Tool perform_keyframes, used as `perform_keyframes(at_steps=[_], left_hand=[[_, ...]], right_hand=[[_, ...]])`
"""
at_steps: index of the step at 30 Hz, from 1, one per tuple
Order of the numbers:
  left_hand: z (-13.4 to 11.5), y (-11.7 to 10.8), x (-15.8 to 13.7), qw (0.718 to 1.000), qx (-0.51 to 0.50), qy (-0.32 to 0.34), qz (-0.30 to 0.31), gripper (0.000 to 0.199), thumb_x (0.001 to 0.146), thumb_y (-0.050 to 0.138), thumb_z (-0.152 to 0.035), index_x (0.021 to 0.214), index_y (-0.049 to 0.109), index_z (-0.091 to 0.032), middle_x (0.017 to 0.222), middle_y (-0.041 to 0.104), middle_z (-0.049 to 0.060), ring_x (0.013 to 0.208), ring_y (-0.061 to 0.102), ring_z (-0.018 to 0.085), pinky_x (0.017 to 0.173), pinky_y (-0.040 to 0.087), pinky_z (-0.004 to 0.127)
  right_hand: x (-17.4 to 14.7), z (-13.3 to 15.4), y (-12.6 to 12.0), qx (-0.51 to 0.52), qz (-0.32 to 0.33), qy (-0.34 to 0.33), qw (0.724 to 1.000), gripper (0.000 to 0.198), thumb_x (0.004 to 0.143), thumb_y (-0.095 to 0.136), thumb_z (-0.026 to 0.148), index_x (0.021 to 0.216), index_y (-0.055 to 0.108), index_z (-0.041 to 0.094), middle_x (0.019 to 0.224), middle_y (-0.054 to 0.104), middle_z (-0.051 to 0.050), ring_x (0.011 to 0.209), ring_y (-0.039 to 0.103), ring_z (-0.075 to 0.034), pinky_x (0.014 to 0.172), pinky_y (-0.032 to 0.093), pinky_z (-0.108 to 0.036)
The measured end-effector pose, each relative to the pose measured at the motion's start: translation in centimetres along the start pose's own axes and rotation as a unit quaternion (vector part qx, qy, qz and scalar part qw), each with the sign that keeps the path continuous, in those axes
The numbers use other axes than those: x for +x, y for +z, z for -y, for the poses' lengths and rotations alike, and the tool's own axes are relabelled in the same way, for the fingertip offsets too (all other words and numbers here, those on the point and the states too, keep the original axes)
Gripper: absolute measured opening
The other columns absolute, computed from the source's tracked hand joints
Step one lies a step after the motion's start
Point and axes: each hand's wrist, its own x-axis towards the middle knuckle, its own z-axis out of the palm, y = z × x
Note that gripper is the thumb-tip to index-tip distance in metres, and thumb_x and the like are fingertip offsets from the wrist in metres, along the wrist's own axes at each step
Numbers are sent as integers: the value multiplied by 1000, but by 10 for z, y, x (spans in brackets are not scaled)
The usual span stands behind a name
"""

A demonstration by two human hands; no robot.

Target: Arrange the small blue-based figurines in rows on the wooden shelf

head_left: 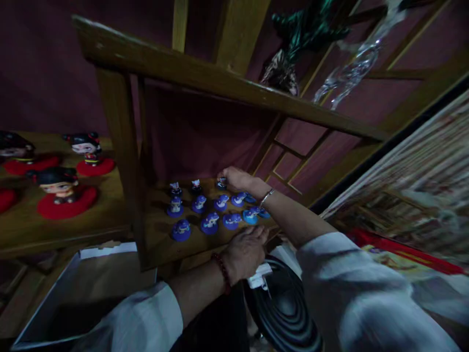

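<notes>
My right hand (238,178) reaches to the back row of a wooden shelf compartment, its fingers closed on a small dark figurine (221,184). Two similar small figurines, one at the far left (175,188) and one beside it (196,186), stand in that row. In front are rows of purple-blue figurines (210,223) on round bases, with a lighter blue one (251,215) at the right, partly under my right forearm. My left hand (246,252) lies by the shelf's front edge, palm down with fingers stretched out, holding nothing.
Larger black-haired figurines (58,185) on red bases occupy the shelf at left. An upright wooden post (122,161) separates the compartments. Below are an open box (106,274) and a coiled black hose or cable (289,303). A clear glossy ornament (351,68) and a dark green one stand above.
</notes>
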Motion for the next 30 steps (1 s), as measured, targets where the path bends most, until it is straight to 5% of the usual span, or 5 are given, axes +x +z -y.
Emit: perform_keyframes(at_steps=[24, 30], left_hand=[[-1, -2, -2, 1000, -16, 1, -2, 45, 85, 50, -24, 126, 56, -6, 149, 37, 12, 139, 30, 23, 112, 23, 33], [-1, 2, 1, 1000, -15, 3, -1, 43, 82, 53, -24, 122, 60, -8, 150, 36, 11, 138, 30, 24, 111, 24, 34]], right_hand=[[12, 13, 8, -41, 2, -28, 999, 23, 78, 53, 13, 93, 71, 13, 83, 69, -4, 68, 54, -12, 56, 33, -21], [9, 8, 5, -46, -4, -29, 999, 42, 80, 56, 14, 121, 62, 20, 111, 69, -7, 91, 63, -17, 72, 42, -22]])
